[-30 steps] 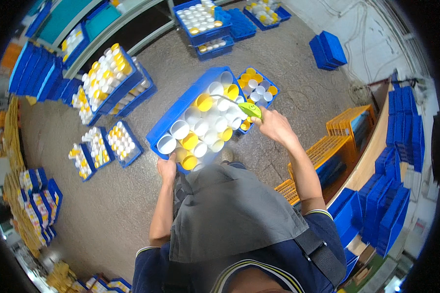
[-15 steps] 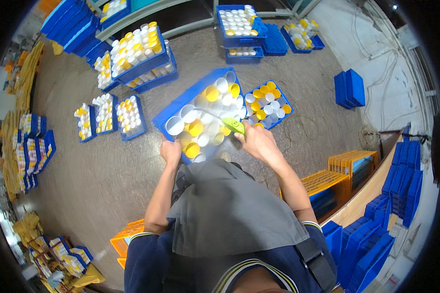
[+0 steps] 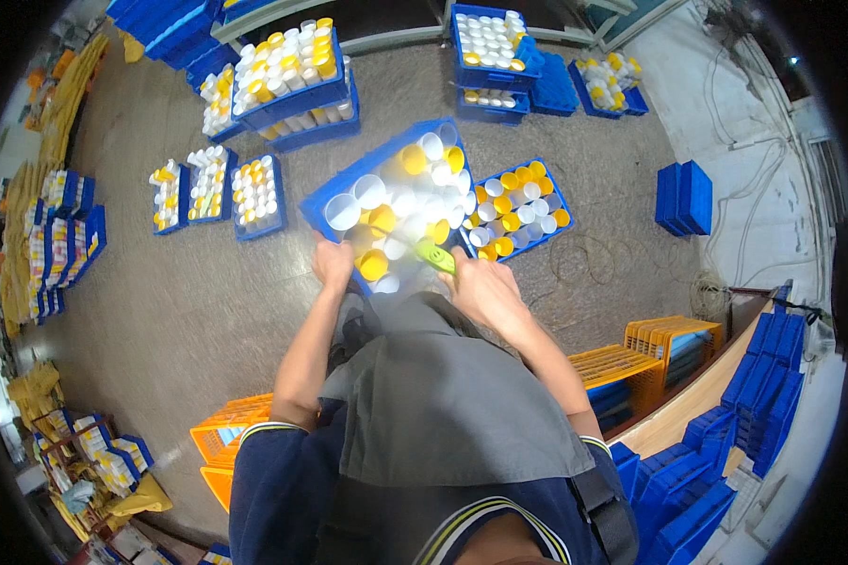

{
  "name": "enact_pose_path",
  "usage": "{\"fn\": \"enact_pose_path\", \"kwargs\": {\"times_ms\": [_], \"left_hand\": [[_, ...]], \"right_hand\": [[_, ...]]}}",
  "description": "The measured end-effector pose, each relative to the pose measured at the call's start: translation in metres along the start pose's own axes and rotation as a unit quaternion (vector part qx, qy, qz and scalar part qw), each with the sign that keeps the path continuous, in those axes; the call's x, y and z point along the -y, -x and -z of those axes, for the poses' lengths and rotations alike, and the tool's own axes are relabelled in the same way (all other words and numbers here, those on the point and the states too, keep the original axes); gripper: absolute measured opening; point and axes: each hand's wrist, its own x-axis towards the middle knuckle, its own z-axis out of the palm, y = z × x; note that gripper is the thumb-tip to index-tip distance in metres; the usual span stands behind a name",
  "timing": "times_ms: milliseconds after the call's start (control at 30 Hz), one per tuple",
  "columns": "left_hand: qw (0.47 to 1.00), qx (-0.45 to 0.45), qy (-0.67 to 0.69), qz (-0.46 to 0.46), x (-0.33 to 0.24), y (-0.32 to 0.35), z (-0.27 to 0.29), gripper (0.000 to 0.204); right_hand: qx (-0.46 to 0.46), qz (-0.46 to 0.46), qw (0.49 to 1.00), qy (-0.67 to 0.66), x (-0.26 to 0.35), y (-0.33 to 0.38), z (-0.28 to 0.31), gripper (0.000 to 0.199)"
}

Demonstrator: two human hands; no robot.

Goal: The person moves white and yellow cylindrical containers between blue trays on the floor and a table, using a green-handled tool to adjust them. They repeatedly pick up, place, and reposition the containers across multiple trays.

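Observation:
Tilted in front of me is a blue plastic crate (image 3: pixel 377 158) full of open-mouthed cups, some white (image 3: pixel 342 213), some yellow (image 3: pixel 373 265). My left hand (image 3: pixel 333 261) is closed on the crate's near left edge. In my right hand (image 3: pixel 492 294) is a tool with a lime-green handle (image 3: pixel 435 256), held over the crate's near right part. The tool's working end is smeared by motion among the cups, so its kind is unclear. A second blue crate (image 3: pixel 564 218) of white and yellow cups lies just right of the tilted one.
Stacked blue crates of cups (image 3: pixel 297 99) stand at the far left, with smaller crates (image 3: pixel 257 196) nearer on the floor. Another crate stack (image 3: pixel 493 77) is far ahead. Orange crates (image 3: pixel 616 364) and empty blue crates (image 3: pixel 761 381) are at my right.
The green-handled tool has moved nearer to me and slightly left across the crate. My left hand keeps its hold on the crate edge. The whole view has shifted a little.

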Motion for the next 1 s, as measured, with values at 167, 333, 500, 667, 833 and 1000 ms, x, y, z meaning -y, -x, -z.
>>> {"fn": "enact_pose_path", "kwargs": {"times_ms": [167, 333, 500, 667, 833, 1000], "left_hand": [[0.999, 0.002, -0.010, 0.037, 0.014, -0.016, -0.011, 0.058], [0.997, -0.060, 0.011, 0.050, 0.030, -0.022, -0.015, 0.043], [0.995, -0.041, 0.044, 0.082, 0.039, -0.021, -0.005, 0.035], [0.985, -0.004, 0.120, 0.120, 0.053, -0.012, 0.009, 0.037], [0.976, 0.029, 0.174, 0.129, 0.067, 0.000, 0.023, 0.036], [0.954, 0.028, 0.281, 0.100, 0.071, 0.017, 0.032, 0.030]], "right_hand": [[0.012, 0.026, 1.000, -0.009, -0.002, 0.008, -0.012, 0.033], [0.078, -0.004, 0.997, 0.017, -0.004, 0.013, -0.024, 0.032], [0.052, 0.020, 0.998, 0.010, -0.010, 0.014, -0.037, 0.035], [-0.003, -0.032, 0.999, 0.012, -0.029, 0.000, -0.036, 0.038], [-0.044, -0.064, 0.997, 0.021, -0.056, -0.021, -0.013, 0.042], [-0.083, -0.163, 0.983, 0.032, -0.080, -0.051, 0.019, 0.044]]}}
